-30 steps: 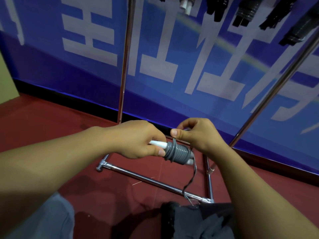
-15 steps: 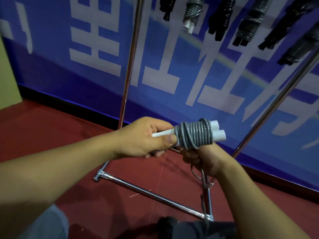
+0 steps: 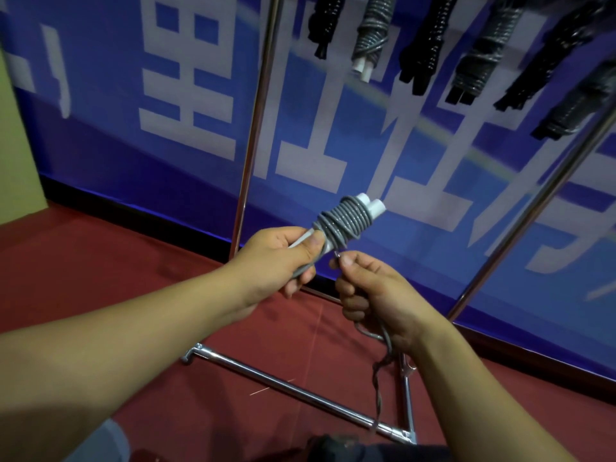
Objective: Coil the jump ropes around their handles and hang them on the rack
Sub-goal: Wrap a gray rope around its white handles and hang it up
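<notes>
— Rope look? — Grey jump rope [image 3: 345, 222] coils tightly round two white handles [image 3: 371, 204], tilted upward.
— Position? — Left hand [image 3: 276, 261] grips the handles' lower end; right hand [image 3: 373, 291], just below, pinches the rope's loose tail.

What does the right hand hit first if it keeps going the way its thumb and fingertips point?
Probably the gray coiled rope on the white handles, just above the right hand; depth is unclear.

Hanging rope bundles [image 3: 430, 45] cut off by the top edge. Left hand [image 3: 276, 258] hides the handles' [image 3: 370, 205] near ends. Dark bag [image 3: 366, 450] cropped below.
</notes>
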A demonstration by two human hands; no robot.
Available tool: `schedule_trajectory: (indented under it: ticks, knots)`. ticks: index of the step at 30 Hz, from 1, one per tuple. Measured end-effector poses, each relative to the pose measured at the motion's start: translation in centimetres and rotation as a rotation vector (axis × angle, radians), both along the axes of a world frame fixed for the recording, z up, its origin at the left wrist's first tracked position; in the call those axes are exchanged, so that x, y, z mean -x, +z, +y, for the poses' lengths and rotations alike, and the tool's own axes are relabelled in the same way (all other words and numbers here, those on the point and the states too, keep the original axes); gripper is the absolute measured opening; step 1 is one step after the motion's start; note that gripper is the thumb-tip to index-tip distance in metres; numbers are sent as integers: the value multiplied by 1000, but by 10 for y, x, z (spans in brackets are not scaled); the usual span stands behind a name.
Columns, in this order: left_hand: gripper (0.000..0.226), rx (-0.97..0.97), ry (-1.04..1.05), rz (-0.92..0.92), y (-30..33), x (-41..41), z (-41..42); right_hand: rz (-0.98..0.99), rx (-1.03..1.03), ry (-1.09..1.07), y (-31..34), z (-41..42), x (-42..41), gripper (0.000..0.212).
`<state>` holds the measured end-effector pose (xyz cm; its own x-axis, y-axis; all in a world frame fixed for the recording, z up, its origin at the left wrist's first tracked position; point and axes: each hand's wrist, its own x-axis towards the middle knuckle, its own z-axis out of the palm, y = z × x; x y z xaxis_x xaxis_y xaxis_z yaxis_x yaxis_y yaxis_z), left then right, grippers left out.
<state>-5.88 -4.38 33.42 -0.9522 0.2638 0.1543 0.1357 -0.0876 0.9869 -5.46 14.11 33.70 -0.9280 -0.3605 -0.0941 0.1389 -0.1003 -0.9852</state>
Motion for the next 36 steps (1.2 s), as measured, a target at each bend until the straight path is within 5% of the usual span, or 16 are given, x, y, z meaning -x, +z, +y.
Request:
schedule_trajectory:
  ticks: [21, 36]
  knots:
    - [27, 269, 279, 0, -9, 21, -7, 43, -377, -77, -5, -4, -2, 14]
    - [31, 558, 407, 145, -18, 40, -13, 472, -964, -232, 1, -19, -26, 36]
